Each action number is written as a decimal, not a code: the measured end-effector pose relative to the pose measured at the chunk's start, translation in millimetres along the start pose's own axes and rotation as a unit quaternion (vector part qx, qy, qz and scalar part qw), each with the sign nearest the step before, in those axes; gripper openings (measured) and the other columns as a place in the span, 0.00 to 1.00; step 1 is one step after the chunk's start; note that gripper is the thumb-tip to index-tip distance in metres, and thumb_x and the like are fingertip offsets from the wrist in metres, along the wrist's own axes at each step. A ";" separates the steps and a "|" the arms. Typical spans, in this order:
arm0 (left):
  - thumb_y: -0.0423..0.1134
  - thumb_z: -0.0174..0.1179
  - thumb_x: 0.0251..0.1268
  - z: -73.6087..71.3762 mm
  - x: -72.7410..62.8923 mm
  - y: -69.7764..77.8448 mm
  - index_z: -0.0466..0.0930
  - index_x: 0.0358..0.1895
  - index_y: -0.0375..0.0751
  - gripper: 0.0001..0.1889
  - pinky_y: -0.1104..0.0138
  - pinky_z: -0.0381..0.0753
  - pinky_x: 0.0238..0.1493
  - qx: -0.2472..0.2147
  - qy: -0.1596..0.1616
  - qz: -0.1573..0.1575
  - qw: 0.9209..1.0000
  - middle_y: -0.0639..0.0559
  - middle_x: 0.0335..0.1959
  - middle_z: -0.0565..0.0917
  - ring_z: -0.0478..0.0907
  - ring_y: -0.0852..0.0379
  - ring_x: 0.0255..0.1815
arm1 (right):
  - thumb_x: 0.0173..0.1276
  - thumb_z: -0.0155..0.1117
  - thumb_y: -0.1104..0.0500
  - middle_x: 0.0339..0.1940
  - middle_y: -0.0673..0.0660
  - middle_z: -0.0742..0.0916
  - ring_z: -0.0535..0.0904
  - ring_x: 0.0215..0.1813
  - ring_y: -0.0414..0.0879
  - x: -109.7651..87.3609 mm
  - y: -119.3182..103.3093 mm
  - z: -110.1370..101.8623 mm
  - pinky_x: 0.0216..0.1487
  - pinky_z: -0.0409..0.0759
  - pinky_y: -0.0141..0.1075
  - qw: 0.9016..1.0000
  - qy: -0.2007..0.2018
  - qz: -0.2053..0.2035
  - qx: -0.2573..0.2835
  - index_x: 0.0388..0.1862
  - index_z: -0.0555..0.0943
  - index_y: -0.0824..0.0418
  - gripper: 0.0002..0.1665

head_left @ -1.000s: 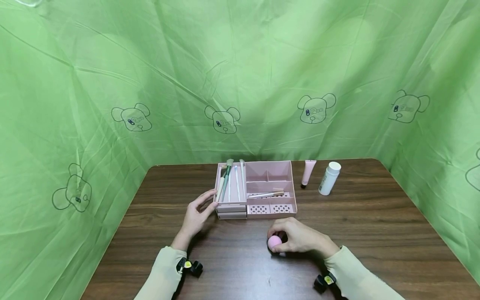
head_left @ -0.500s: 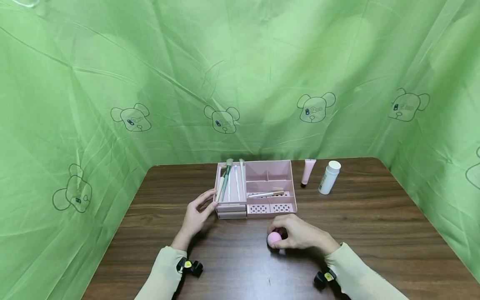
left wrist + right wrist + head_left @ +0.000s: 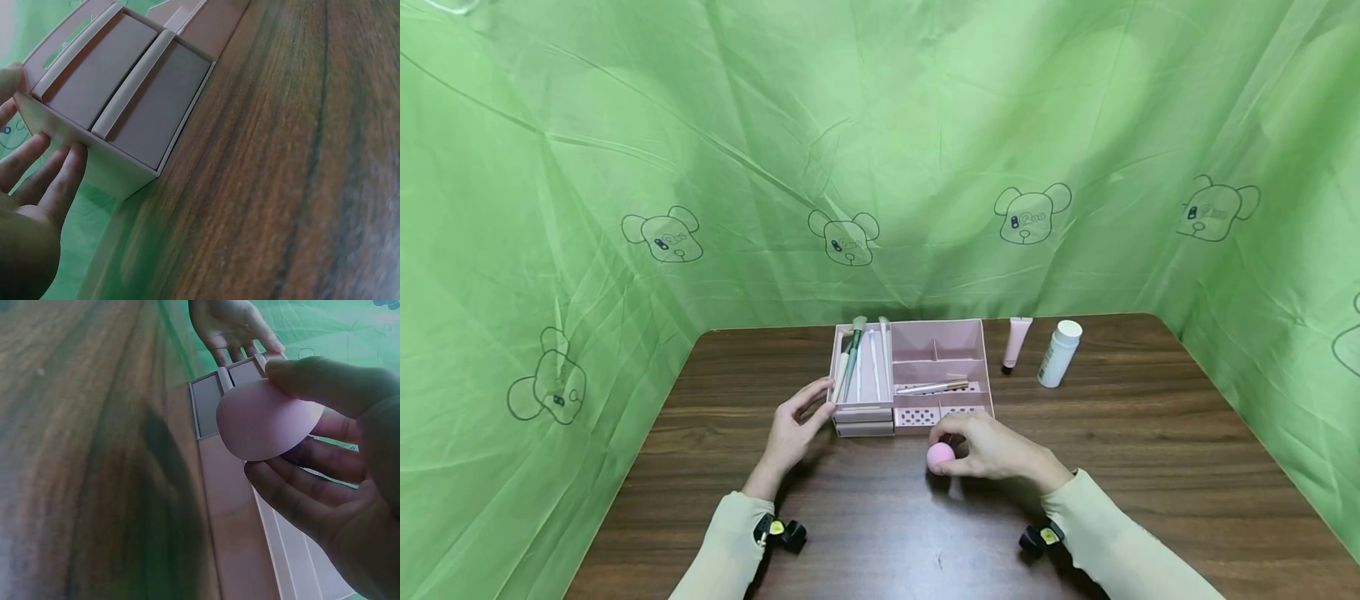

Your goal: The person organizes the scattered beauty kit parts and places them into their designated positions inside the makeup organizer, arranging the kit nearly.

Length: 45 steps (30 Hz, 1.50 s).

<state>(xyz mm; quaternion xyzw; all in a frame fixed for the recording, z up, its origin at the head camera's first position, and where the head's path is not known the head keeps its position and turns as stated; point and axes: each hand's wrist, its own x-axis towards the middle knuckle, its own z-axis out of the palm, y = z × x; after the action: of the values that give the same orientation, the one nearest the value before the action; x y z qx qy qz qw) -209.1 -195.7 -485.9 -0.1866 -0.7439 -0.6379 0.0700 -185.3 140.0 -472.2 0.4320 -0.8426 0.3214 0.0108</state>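
In the head view my right hand pinches a round pink makeup sponge between thumb and fingers, just in front of the pink organizer. The right wrist view shows the sponge held above the wood, its smooth side facing the camera. My left hand rests with extended fingers against the organizer's left side. Its fingertips touch the side wall, below two drawers, in the left wrist view. Several makeup brushes lie in the organizer's left tray; slim pen-like cosmetics lie in a middle compartment.
Right of the organizer, a pink squeeze tube stands on its dark cap, with a white bottle beside it. Brown wooden table extends in front and to both sides. A green curtain hangs behind.
My right hand has lifted the sponge and carried it slightly forward and left, closer to the organizer's front. The left hand has stayed in place.
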 end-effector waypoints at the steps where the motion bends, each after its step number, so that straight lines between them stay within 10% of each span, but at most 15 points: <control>1: 0.27 0.61 0.65 0.0 0.3 -0.1 0.75 0.60 0.26 0.20 0.72 0.77 0.61 -0.001 0.000 0.000 1.000 0.33 0.63 0.76 0.74 0.40 0.62 | 0.60 0.73 0.50 0.39 0.41 0.86 0.80 0.42 0.34 1.5 0.0 -0.7 0.43 0.85 0.37 1.000 0.004 -0.001 0.001 0.41 0.82 0.51 0.13; 17: 0.27 0.61 0.65 -0.3 -0.6 -2.4 0.75 0.60 0.26 0.20 0.70 0.78 0.61 -0.003 0.002 0.004 1.000 0.33 0.63 0.75 0.77 0.51 0.60 | 0.57 0.75 0.49 0.42 0.47 0.88 0.83 0.46 0.41 23.5 1.9 -8.6 0.49 0.82 0.38 0.995 0.085 -0.003 -0.053 0.43 0.84 0.55 0.18; 26: 0.26 0.60 0.65 -0.2 -0.7 -3.9 0.74 0.59 0.23 0.20 0.39 0.71 0.61 -0.007 -0.004 0.017 1.000 0.30 0.63 0.74 0.74 0.36 0.61 | 0.56 0.76 0.53 0.40 0.51 0.88 0.84 0.43 0.43 38.2 10.3 -9.0 0.44 0.86 0.38 0.989 0.142 0.001 -0.037 0.45 0.85 0.59 0.19; 35: 0.28 0.61 0.65 -0.8 -1.1 -4.4 0.75 0.59 0.25 0.20 0.62 0.78 0.62 0.003 0.000 0.010 1.000 0.32 0.63 0.75 0.76 0.44 0.61 | 0.56 0.76 0.52 0.44 0.55 0.89 0.85 0.48 0.49 49.0 16.5 -2.0 0.50 0.85 0.41 0.985 0.159 0.047 -0.043 0.46 0.85 0.61 0.21; 45: 0.27 0.61 0.65 -0.2 -0.6 -3.0 0.75 0.59 0.26 0.20 0.65 0.78 0.62 -0.001 0.002 0.010 1.000 0.32 0.63 0.75 0.77 0.49 0.60 | 0.58 0.74 0.51 0.47 0.54 0.88 0.84 0.51 0.49 57.2 25.0 8.6 0.54 0.84 0.43 0.984 0.149 0.087 -0.048 0.47 0.85 0.59 0.20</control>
<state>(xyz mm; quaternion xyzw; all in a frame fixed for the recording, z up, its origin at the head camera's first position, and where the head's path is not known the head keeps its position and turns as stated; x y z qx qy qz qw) -209.7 -196.4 -488.8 -0.1928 -0.7410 -0.6386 0.0777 -237.3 104.5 -475.4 0.3036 -0.8803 0.3409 0.1292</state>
